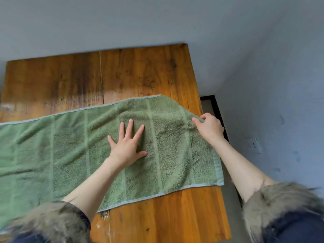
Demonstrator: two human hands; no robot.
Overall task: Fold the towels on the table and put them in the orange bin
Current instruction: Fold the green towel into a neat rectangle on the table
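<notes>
Right hand pinches the towel lying lengthwise left-right; left hand presses flat.

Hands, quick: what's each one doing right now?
Left hand: open, fingers spread, pressing flat on the green towel.
Right hand: pinching the towel's far right edge.

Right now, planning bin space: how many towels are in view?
1: a green towel spread across the wooden table, extending past the frame's left edge. More may lie out of view.
</notes>
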